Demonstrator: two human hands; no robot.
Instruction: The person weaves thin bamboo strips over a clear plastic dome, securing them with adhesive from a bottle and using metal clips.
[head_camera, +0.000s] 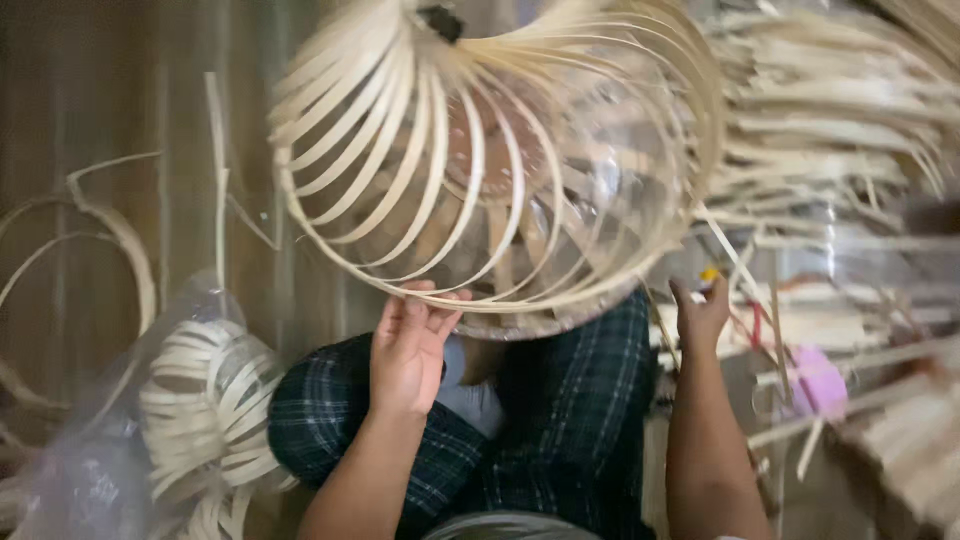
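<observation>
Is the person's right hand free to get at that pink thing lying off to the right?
Probably yes. The right hand is raised among loose bamboo strips, seemingly holding nothing large, and the pink thing lies close below it. Only a few thin strips cross the way.

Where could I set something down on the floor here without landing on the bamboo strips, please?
The barest patch is the wooden floor at upper left, bordered by the bamboo frame and the loose curved strips. The right side is crowded with the strip pile; the bagged strips fill the lower left.
</observation>
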